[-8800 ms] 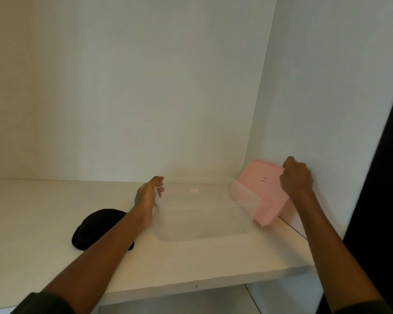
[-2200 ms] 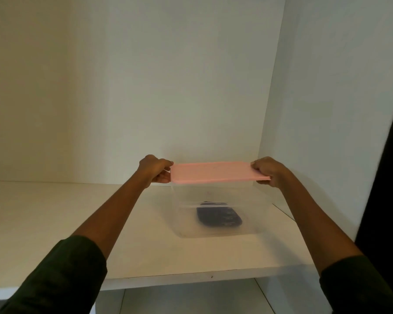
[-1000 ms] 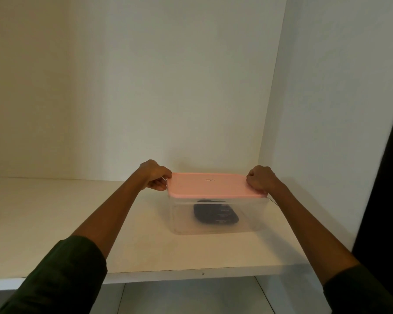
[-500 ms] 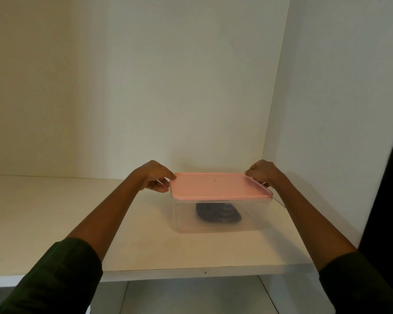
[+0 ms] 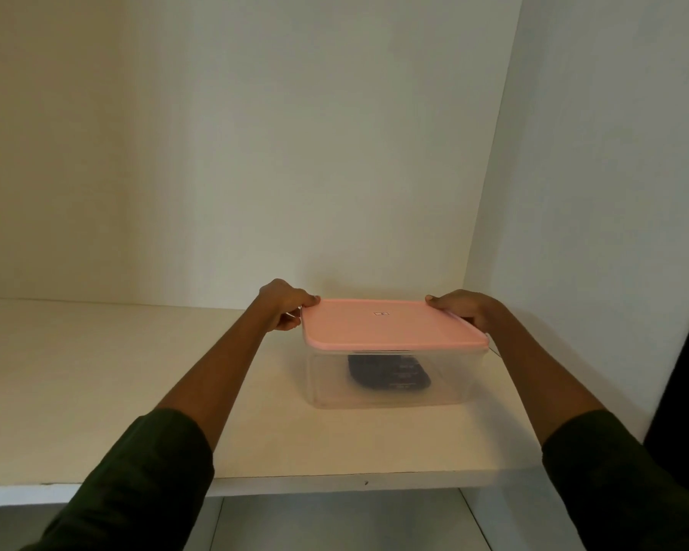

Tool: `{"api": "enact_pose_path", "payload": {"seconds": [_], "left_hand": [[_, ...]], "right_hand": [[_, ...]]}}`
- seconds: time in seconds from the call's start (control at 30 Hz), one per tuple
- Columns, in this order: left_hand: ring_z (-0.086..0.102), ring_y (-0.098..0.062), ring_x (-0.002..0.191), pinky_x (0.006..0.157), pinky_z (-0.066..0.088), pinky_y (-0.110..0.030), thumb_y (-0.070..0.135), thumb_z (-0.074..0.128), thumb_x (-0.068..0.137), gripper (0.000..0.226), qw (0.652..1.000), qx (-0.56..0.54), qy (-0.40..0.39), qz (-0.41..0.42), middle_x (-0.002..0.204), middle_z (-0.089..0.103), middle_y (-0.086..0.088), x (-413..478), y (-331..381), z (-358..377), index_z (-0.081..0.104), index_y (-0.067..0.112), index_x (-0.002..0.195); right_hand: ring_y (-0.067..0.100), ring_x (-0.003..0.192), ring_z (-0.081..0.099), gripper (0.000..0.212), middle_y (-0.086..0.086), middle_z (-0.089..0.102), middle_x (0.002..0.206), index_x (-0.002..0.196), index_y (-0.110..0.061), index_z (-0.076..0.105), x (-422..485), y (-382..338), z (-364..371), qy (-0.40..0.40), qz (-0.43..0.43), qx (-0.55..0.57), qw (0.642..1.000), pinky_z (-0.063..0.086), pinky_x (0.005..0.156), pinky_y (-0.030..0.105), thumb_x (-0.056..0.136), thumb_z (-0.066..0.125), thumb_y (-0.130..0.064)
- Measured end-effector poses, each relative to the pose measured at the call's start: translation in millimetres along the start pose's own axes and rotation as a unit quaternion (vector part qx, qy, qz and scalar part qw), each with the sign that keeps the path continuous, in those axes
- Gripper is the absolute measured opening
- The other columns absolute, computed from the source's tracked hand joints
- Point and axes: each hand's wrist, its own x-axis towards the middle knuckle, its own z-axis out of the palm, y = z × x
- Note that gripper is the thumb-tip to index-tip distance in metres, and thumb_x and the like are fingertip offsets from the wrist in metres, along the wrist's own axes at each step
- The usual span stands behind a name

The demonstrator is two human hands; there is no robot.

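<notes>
From the head camera, the pink lid (image 5: 390, 322) lies flat on the clear container (image 5: 390, 385), which stands on the white shelf (image 5: 96, 371) near the right wall, a black item (image 5: 388, 371) inside. The left hand (image 5: 283, 308) grips the lid's far left corner, fingers curled; the right hand (image 5: 464, 308) curls over its far right corner.

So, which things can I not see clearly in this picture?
The dark thing in the box: head view, blurred by the cloudy wall, top hidden by the lid.
The mark on the lid: head view, too small to read.
The right hand: head view, lower fingers hidden behind the lid.
</notes>
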Motion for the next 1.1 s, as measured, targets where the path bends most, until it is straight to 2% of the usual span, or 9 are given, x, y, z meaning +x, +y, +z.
{"api": "enact_pose_path", "payload": {"seconds": [0.17, 0.27, 0.33, 0.5, 0.67, 0.77, 0.87, 1.0, 1.1], "left_hand": [[0.041, -0.014, 0.056, 0.039, 0.035, -0.017, 0.015, 0.068, 0.083, 0.016, 0.996, -0.086, -0.01, -0.034, 0.072, 0.049, -0.006, 9, -6, 6, 0.057, 0.003, 0.085], [0.041, -0.014, 0.06, 0.048, 0.032, -0.02, 0.012, 0.066, 0.083, 0.014, 0.992, -0.121, -0.004, -0.042, 0.075, 0.049, -0.006, 10, -6, 9, 0.055, 0.006, 0.077], [0.043, -0.014, 0.062, 0.049, 0.033, -0.02, 0.012, 0.066, 0.083, 0.012, 0.991, -0.128, 0.008, -0.039, 0.078, 0.05, -0.006, 11, -6, 12, 0.056, 0.005, 0.083], [0.046, -0.015, 0.065, 0.051, 0.037, -0.021, 0.015, 0.065, 0.084, 0.019, 0.991, -0.131, 0.0, -0.039, 0.078, 0.052, -0.006, 4, -9, 12, 0.057, 0.003, 0.096], [0.055, -0.02, 0.076, 0.056, 0.047, -0.023, 0.032, 0.066, 0.084, 0.026, 0.983, -0.174, -0.026, -0.052, 0.085, 0.057, -0.007, -1, -15, 7, 0.058, 0.007, 0.085], [0.053, -0.017, 0.067, 0.047, 0.047, -0.021, 0.023, 0.067, 0.084, 0.019, 0.987, -0.159, 0.005, -0.036, 0.088, 0.058, -0.009, -1, -13, 8, 0.057, 0.006, 0.083], [0.054, -0.02, 0.069, 0.053, 0.046, -0.025, 0.018, 0.067, 0.084, 0.018, 0.989, -0.145, 0.035, -0.015, 0.096, 0.059, -0.014, 0, -11, 11, 0.055, 0.005, 0.08], [0.056, -0.023, 0.075, 0.053, 0.045, -0.027, 0.027, 0.064, 0.087, 0.029, 0.993, -0.111, 0.05, 0.006, 0.099, 0.059, -0.015, -6, -14, 13, 0.055, 0.001, 0.097], [0.055, -0.023, 0.068, 0.056, 0.046, -0.03, 0.046, 0.056, 0.088, 0.051, 0.998, -0.055, 0.03, 0.007, 0.099, 0.059, -0.016, -15, -17, 9, 0.054, 0.001, 0.11]], "right_hand": [[0.021, 0.072, 0.058, 0.051, 0.01, 0.06, 0.085, 0.126, -0.001, 0.054, 4, 8, 3, -0.007, 0.006, 0.089, 0.996, 0.045, 0.065, 0.031, 0.091, 0.056, -0.038], [0.025, 0.085, 0.058, 0.051, 0.012, 0.061, 0.098, 0.124, 0.0, 0.056, 4, 9, 5, 0.026, -0.027, 0.048, 0.998, 0.044, 0.075, 0.032, 0.092, 0.053, -0.041], [0.027, 0.092, 0.057, 0.054, 0.015, 0.06, 0.106, 0.123, 0.001, 0.057, 5, 10, 5, 0.037, -0.036, 0.033, 0.998, 0.042, 0.081, 0.033, 0.092, 0.052, -0.043], [0.02, 0.071, 0.055, 0.057, 0.011, 0.059, 0.1, 0.117, 0.001, 0.059, 2, 12, 8, 0.063, -0.032, -0.004, 0.997, 0.038, 0.078, 0.031, 0.089, 0.054, -0.048], [0.028, 0.089, 0.057, 0.063, 0.013, 0.06, 0.103, 0.12, 0.001, 0.057, 0, 15, 3, 0.087, -0.021, -0.033, 0.995, 0.041, 0.079, 0.033, 0.087, 0.054, -0.053], [0.027, 0.091, 0.055, 0.062, 0.017, 0.061, 0.113, 0.121, 0.003, 0.055, -4, 13, 2, 0.095, -0.025, -0.041, 0.994, 0.04, 0.079, 0.033, 0.089, 0.054, -0.049], [0.025, 0.088, 0.053, 0.06, 0.02, 0.061, 0.121, 0.118, 0.005, 0.057, -12, 10, 4, 0.119, -0.029, -0.087, 0.989, 0.04, 0.077, 0.032, 0.091, 0.051, -0.048], [0.024, 0.08, 0.054, 0.06, 0.017, 0.059, 0.104, 0.109, 0.003, 0.057, -28, 11, 4, 0.136, -0.028, -0.131, 0.982, 0.044, 0.069, 0.032, 0.093, 0.042, -0.053], [0.018, 0.059, 0.049, 0.05, 0.012, 0.054, 0.081, 0.081, -0.006, 0.051, -42, 18, 1, 0.144, -0.02, -0.142, 0.979, 0.044, 0.055, 0.026, 0.095, 0.038, -0.052]]}}
